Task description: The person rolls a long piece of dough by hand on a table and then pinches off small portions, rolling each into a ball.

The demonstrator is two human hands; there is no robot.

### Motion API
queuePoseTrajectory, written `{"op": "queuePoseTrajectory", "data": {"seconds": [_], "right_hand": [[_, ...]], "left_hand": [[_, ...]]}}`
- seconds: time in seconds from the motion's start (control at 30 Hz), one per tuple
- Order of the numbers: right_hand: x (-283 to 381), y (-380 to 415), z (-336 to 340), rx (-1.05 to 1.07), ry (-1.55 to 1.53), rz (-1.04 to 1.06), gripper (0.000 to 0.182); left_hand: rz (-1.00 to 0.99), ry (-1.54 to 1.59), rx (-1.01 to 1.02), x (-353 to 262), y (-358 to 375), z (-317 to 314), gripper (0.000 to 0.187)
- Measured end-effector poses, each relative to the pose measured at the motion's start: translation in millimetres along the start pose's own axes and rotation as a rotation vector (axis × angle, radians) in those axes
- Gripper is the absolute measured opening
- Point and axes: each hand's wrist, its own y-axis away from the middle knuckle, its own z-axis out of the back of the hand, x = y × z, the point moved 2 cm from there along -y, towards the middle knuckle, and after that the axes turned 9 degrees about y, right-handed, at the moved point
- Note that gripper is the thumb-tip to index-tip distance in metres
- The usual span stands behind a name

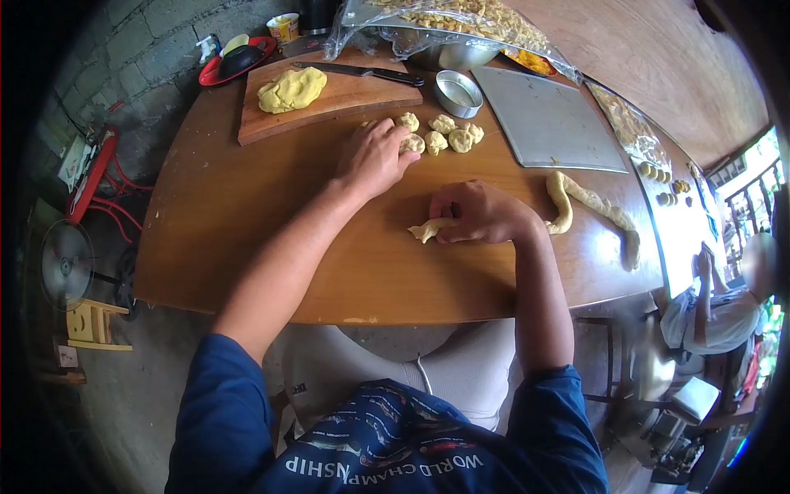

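Observation:
My left hand (372, 158) reaches to a cluster of small dough pieces (436, 142) on the table. Its fingers are curled, with one dough piece (412, 144) between forefinger and thumb. My right hand (487, 212) is closed around a long rope of dough (562, 198). A torn end of the rope pokes out on the left of this hand. On the right, the rope bends up and trails over the tabletop. A large yellow lump of dough (292, 90) rests on the wooden board (346, 103) beyond my left hand.
A knife (362, 72) lies on the board. Beside it are a round metal tin (458, 93) and a flat metal tray (550, 119). A plastic-covered tray of cut pieces (469, 20) stands at the back. Another person (716, 309) sits at the right.

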Motion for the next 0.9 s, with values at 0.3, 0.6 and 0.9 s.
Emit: {"op": "queuePoseTrajectory", "data": {"seconds": [0.3,0.6,0.9], "right_hand": [[-4.2,3.1,0.4,-0.034,-0.069,0.067,0.034],[-5.2,-1.3,1.8,-0.168,-0.413,0.084,0.03],[0.5,-5.1,-1.2,0.086,-0.501,0.012,0.029]], "left_hand": [[0.027,0.14,0.007,5.1,2.5,4.5,0.029],[0.089,0.75,0.408,-64.0,37.6,60.6,0.047],[-0.096,0.594,0.372,-65.7,46.6,57.7,0.024]]}}
